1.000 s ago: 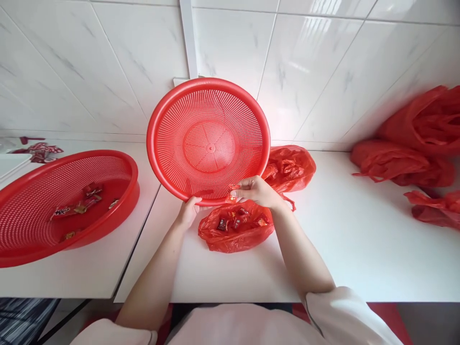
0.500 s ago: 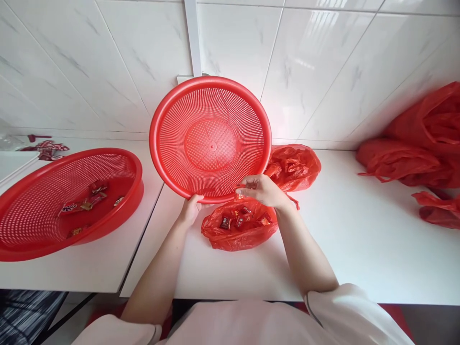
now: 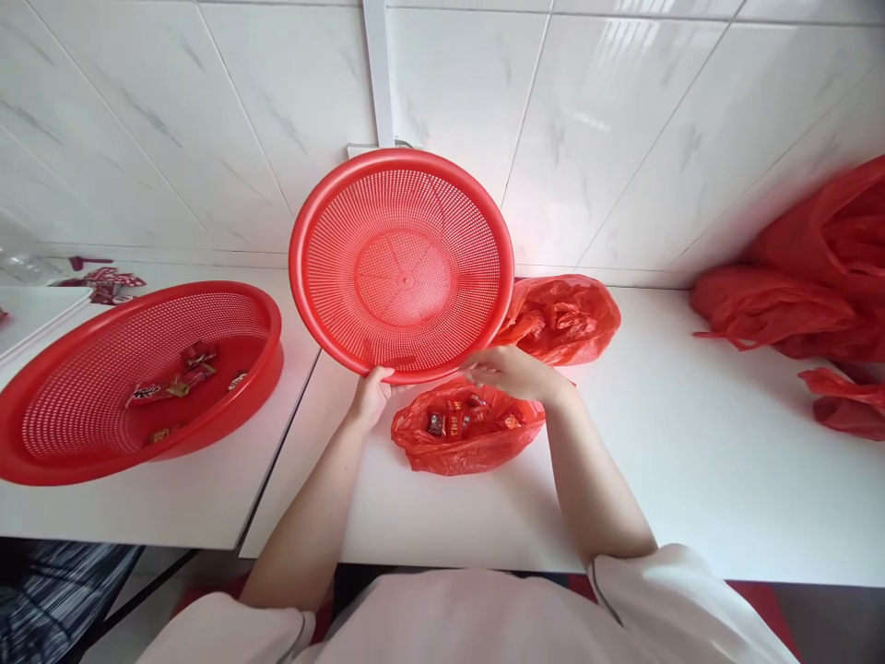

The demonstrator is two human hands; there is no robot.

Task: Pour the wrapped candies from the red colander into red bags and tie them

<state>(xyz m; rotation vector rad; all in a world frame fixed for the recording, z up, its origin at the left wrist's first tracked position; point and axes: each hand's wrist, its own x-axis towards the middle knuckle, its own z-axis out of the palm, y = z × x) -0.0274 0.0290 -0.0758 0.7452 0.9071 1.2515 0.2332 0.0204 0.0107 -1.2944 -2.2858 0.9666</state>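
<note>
A round red plastic mesh basket (image 3: pixel 403 278) is tilted up on its edge, its inside facing me. My left hand (image 3: pixel 373 395) grips its lower rim, thumb in front. My right hand (image 3: pixel 512 371) hovers by the lower right of that rim with its fingers stretched out, and nothing shows in them. Just below both hands, an open red plastic bag (image 3: pixel 460 456) sits on the white table (image 3: pixel 498 521). Several small wrapped candies (image 3: pixel 454 426) lie in the bag.
At left, a second red mesh basket (image 3: pixel 266 369) holds several wrapped snacks (image 3: pixel 186 383). Another red bag (image 3: pixel 581 323) stands behind my right hand. More red bags (image 3: pixel 774 309) are piled at the far right. A tiled wall (image 3: pixel 622 138) closes off the back.
The small wrapped candy in my right hand has left it, and the fingers have straightened. A red wrapper now shows more plainly in the bag. The basket remains held up.
</note>
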